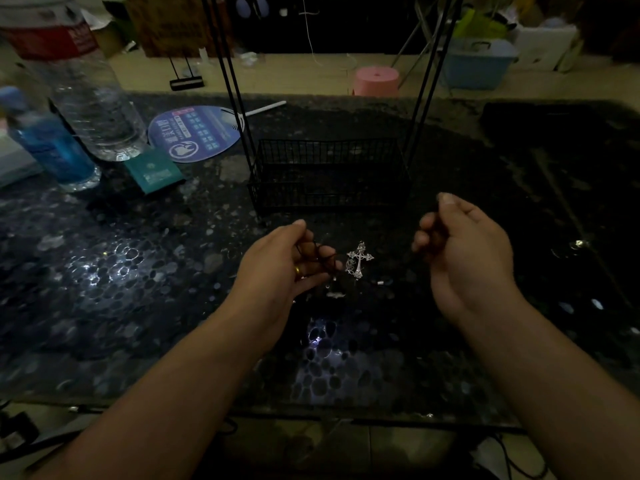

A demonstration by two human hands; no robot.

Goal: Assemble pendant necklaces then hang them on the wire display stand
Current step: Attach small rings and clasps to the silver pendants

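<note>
A dark polished tabletop (104,289) with a pebble-like speckled pattern fills most of the frame and throws back patches of white glare at the left and at the lower centre. Past its far edge, along the top of the frame, lies a pale floor in a dim, cluttered room: a round pink plastic stool (376,80) at upper centre and a light blue plastic storage box (479,65) at upper right.

A black wire display stand (329,174) rises at the upper centre, with a rectangular mesh basket as its base and thin straight rods climbing out of the top of the frame. In the upper left stand a tall clear plastic water bottle (93,109) and a smaller blue translucent bottle (52,147). Just right of them lie a small teal booklet (154,171) and a round blue printed hand fan (194,133) with a white handle.

At mid-frame the left hand (287,261), palm up with a gold ring on one finger, curls its fingers round a thin black cord (320,252). Just right of its fingertips an ornate silver cross pendant (359,259) lies flat on the tabletop. The right hand (464,251), further right, has its fingers curled with the thumb pressed toward them, as if pinching; what it holds is too dark to tell.
</note>
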